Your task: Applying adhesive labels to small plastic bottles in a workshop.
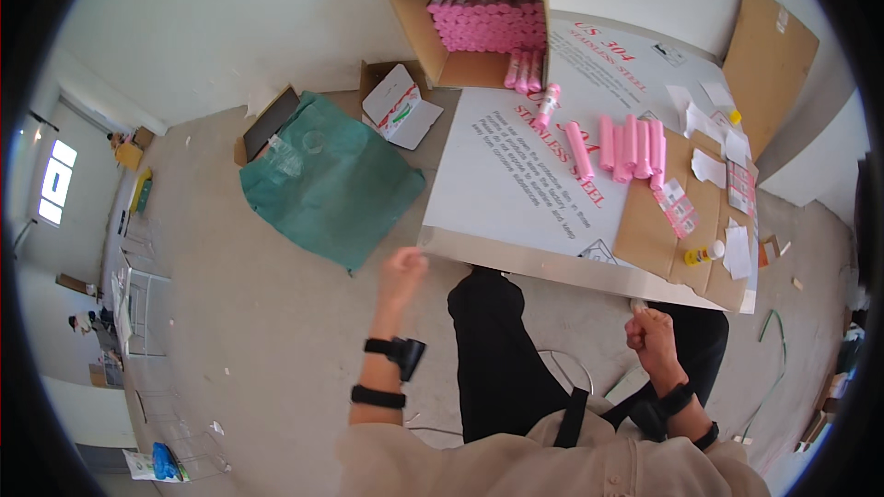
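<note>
Pink plastic-wrapped tubes (626, 147) lie loose mid-counter (497, 193), well beyond both hands. Left hand (402, 269) touches the counter's near edge, fingers curled, nothing visibly gripped; right hand (650, 331) is fisted below it, contents unclear. Best reach forward with fingers opened first.

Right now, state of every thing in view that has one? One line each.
Cardboard box: on its side, open, full of pink tubes.
Loose pink tubes: lying on the white table.
Small white box: open, on the floor.
Yellow-capped bottle: lying down.
Left hand: at table edge, holding nothing.
Right hand: closed fist.
</note>
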The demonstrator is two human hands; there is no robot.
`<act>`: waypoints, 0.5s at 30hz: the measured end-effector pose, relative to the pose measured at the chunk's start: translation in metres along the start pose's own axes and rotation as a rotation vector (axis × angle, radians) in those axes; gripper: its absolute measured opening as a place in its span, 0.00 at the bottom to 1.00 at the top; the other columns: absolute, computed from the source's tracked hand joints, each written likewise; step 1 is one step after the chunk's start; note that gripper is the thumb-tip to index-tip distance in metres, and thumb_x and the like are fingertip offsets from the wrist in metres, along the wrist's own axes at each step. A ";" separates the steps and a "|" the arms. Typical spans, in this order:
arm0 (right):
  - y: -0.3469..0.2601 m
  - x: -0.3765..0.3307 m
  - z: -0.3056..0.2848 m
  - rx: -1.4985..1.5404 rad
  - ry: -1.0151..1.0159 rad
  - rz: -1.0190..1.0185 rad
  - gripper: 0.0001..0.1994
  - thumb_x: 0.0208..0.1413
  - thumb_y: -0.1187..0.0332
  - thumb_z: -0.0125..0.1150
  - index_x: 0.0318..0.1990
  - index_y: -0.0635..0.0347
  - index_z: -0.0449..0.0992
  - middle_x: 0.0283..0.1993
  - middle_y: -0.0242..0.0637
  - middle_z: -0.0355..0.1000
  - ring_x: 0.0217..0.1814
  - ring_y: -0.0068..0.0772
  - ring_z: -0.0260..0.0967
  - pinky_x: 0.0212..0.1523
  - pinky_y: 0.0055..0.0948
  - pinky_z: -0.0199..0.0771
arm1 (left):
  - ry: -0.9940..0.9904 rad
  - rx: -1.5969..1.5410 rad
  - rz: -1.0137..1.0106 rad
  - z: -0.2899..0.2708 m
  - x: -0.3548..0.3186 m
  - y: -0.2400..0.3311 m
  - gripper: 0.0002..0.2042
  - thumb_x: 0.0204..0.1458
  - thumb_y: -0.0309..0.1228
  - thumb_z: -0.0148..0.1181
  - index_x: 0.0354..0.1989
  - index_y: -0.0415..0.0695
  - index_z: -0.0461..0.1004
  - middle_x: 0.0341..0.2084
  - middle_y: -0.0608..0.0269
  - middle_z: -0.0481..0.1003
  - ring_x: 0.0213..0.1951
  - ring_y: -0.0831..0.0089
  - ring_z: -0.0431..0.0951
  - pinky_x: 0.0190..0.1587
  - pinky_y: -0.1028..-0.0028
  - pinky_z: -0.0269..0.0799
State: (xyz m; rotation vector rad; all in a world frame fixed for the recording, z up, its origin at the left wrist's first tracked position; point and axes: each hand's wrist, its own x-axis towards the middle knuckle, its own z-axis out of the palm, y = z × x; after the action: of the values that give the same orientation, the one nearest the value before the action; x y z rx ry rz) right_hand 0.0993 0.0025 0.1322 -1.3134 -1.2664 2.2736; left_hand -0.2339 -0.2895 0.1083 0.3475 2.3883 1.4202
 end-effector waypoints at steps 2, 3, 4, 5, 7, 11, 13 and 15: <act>-0.002 -0.002 0.013 0.028 0.009 0.029 0.14 0.57 0.68 0.52 0.20 0.61 0.66 0.21 0.38 0.67 0.14 0.21 0.55 0.14 0.19 0.53 | 0.164 0.017 -0.011 -0.042 0.038 -0.049 0.11 0.48 0.30 0.58 0.39 0.41 0.73 0.34 0.58 0.75 0.37 0.72 0.74 0.43 0.72 0.69; -0.002 -0.002 0.026 0.015 -0.038 0.078 0.13 0.57 0.69 0.51 0.21 0.61 0.66 0.23 0.39 0.68 0.15 0.21 0.56 0.15 0.19 0.54 | 0.292 0.130 0.032 -0.088 0.051 -0.097 0.15 0.47 0.32 0.60 0.43 0.40 0.71 0.36 0.59 0.74 0.39 0.73 0.73 0.41 0.71 0.69; 0.000 -0.002 0.037 0.003 -0.069 0.128 0.12 0.57 0.70 0.50 0.22 0.62 0.67 0.25 0.40 0.69 0.17 0.22 0.57 0.15 0.20 0.55 | 0.402 0.243 0.071 -0.124 0.060 -0.137 0.20 0.46 0.34 0.62 0.47 0.39 0.69 0.38 0.60 0.74 0.40 0.73 0.73 0.40 0.71 0.69; -0.001 0.000 0.043 -0.006 0.000 0.118 0.13 0.57 0.70 0.49 0.20 0.61 0.66 0.20 0.38 0.67 0.15 0.22 0.55 0.15 0.20 0.54 | 0.465 0.099 -0.058 -0.130 0.077 -0.143 0.21 0.47 0.34 0.61 0.49 0.36 0.68 0.43 0.55 0.71 0.45 0.69 0.70 0.47 0.69 0.65; -0.001 0.004 0.045 -0.094 0.007 0.083 0.14 0.57 0.70 0.50 0.19 0.60 0.65 0.18 0.37 0.65 0.14 0.22 0.54 0.14 0.20 0.53 | 0.579 -0.110 -0.175 -0.154 0.104 -0.153 0.26 0.48 0.34 0.61 0.53 0.31 0.63 0.49 0.48 0.68 0.52 0.63 0.67 0.54 0.66 0.61; -0.002 0.016 0.046 -0.198 0.042 0.066 0.16 0.55 0.68 0.53 0.16 0.60 0.65 0.14 0.37 0.62 0.12 0.22 0.53 0.13 0.20 0.51 | 0.729 -0.207 -0.184 -0.210 0.147 -0.177 0.34 0.45 0.36 0.65 0.57 0.29 0.57 0.53 0.45 0.64 0.54 0.61 0.65 0.56 0.67 0.60; -0.002 0.025 0.061 -0.240 -0.042 0.067 0.11 0.53 0.69 0.55 0.20 0.61 0.71 0.18 0.37 0.67 0.17 0.23 0.60 0.18 0.20 0.57 | 0.870 -0.215 -0.190 -0.252 0.165 -0.201 0.36 0.44 0.35 0.66 0.58 0.29 0.55 0.53 0.46 0.63 0.53 0.61 0.65 0.55 0.69 0.60; -0.008 0.023 0.073 -0.372 -0.032 0.049 0.09 0.53 0.69 0.55 0.23 0.62 0.73 0.23 0.36 0.70 0.23 0.22 0.62 0.23 0.19 0.59 | 0.901 -0.234 -0.179 -0.257 0.185 -0.217 0.36 0.44 0.35 0.66 0.58 0.29 0.55 0.53 0.46 0.63 0.53 0.62 0.66 0.55 0.69 0.60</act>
State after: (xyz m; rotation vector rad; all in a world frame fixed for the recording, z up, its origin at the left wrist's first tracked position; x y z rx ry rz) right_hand 0.0266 -0.0216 0.1411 -1.4392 -1.7504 2.1687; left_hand -0.5157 -0.5275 0.0002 -0.6979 2.7143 2.0223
